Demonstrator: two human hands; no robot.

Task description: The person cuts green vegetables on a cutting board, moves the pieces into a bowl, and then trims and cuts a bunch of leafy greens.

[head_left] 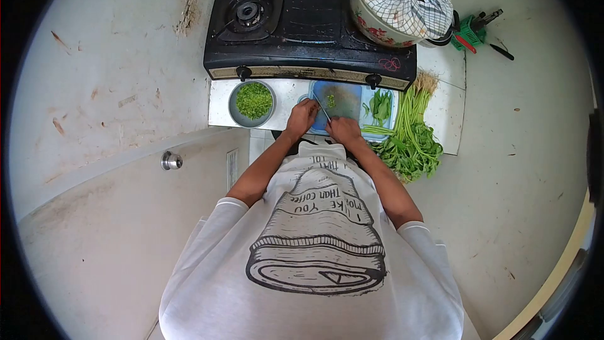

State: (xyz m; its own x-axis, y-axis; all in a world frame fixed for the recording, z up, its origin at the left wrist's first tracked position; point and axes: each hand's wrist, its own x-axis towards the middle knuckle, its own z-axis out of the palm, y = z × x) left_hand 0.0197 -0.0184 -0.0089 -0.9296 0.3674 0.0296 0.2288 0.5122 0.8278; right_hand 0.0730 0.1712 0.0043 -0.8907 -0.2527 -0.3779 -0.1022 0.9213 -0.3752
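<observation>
A blue cutting board (345,96) lies on the white counter just in front of the stove, with a small pile of chopped greens (331,100) on it. My left hand (302,117) rests on the board's left edge with its fingers curled; what is under it is hidden. My right hand (344,131) is at the board's near edge, closed on a thin knife (323,111). The blade slants up and to the left between the two hands. A round metal bowl (235,108) full of chopped greens stands to the left of my left hand.
A black gas stove (308,25) sits behind the board, with a cloth-covered pot (402,0) on its right burner. A bunch of long-stemmed leafy greens (412,141) lies on the right, with loose leaves (380,107) beside the board. A green utensil basket (470,31) stands at the far right.
</observation>
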